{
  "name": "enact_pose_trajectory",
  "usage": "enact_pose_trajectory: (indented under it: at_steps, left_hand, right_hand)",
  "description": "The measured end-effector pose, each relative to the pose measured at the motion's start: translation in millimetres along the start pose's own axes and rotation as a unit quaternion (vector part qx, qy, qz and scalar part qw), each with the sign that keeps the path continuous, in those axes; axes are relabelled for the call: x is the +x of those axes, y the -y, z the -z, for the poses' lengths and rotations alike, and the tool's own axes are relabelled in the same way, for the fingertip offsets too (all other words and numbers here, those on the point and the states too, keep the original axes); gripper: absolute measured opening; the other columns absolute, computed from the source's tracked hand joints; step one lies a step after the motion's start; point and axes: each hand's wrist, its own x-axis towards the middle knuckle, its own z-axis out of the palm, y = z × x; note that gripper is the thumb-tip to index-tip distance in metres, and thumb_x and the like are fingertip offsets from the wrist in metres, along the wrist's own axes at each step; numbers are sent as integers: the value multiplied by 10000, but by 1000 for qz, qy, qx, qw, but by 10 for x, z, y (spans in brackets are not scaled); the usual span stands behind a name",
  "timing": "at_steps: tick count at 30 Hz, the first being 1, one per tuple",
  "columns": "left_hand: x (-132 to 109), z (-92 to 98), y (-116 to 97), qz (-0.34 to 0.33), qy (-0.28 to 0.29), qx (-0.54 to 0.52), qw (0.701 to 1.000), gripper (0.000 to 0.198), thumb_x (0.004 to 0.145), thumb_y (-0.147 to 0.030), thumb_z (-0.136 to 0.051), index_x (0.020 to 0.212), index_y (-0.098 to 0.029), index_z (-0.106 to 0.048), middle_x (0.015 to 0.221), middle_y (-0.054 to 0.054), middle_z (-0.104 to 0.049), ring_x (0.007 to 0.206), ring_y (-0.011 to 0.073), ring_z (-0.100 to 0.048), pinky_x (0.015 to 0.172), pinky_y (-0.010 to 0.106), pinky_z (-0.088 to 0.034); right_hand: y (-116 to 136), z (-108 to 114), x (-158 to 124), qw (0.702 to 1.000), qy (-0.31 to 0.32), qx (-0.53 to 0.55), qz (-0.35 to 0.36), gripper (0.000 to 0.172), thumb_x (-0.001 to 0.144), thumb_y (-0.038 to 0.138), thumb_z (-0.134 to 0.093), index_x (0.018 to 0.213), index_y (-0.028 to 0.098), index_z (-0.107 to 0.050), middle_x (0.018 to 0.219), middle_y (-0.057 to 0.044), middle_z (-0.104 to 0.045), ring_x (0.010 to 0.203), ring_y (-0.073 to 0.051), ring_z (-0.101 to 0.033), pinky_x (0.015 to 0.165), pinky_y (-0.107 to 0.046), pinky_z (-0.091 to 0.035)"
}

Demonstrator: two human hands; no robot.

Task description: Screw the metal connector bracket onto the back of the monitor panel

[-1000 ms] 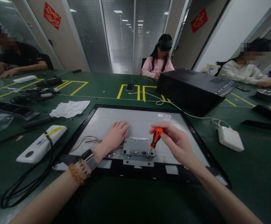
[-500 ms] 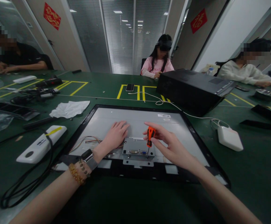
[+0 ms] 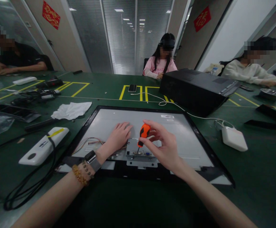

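Note:
A monitor panel [image 3: 149, 120] lies flat in front of me, its grey metal back facing up inside a black frame. On its near side sits a metal bracket box [image 3: 141, 162] with video ports. My right hand [image 3: 165, 142] pinches an orange and black screwdriver [image 3: 144, 130], which leans with its shaft pointing down at the left part of the ports. Whether the tip touches a screw is too small to tell. My left hand [image 3: 118, 136] rests with fingers extended on the panel back, left of the box. Thin wires [image 3: 87, 142] lie by its wrist.
A white power bank-like device [image 3: 44, 145] and black cable [image 3: 28, 186] lie left, near a crumpled tissue [image 3: 71, 110]. A large black case [image 3: 197, 90] stands behind right; a white adapter [image 3: 234, 138] with its cord is right. A phone [image 3: 132, 88] lies farther back. Several people sit around the table.
My right hand has moved left with the screwdriver, from the right side of the ports to the left side. The screwdriver has gone from nearly upright to tilted. My left hand stays put.

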Motion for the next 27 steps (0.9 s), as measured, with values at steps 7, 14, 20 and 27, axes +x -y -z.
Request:
enact_pose_trajectory:
  at_steps: [7,14,20,27]
  left_hand:
    - [-1,29,-34,15,0,-3,1000,321,949,-164,-411,1234,-128,-553,1278,153,-568,1190,276,-520,1031,464,-393]
    - [2,23,-28,14,-1,-1,1000,294,958,-179,-419,1204,-128,-573,1292,150,-563,1200,280,-514,1035,465,-391]
    - [6,2,-20,16,-8,-9,1000,307,945,-158,-429,1218,-130,-568,1280,155,-577,1208,280,-518,1033,476,-394]
    - [11,-18,-6,13,5,14,1000,320,958,-186,-414,1233,-119,-563,1302,155,-563,1222,290,-503,1042,476,-390]
  right_hand:
    - [-96,-168,-75,999,-35,-15,5,447,856,168,-634,1278,286,-547,1086,-43,-669,723,-124,-682,567,-204,-604]
    - [-142,-213,-106,1000,-16,-12,2,431,866,180,-629,1277,281,-546,1111,-55,-669,729,-123,-680,584,-204,-605]
    - [-167,-226,-105,1000,-25,-16,-4,416,862,185,-627,1264,272,-564,1078,-52,-676,709,-119,-673,571,-205,-606]
    - [-183,-230,-114,1000,-16,-6,-23,395,862,193,-629,1249,245,-568,1091,-70,-673,727,-128,-677,578,-215,-609]
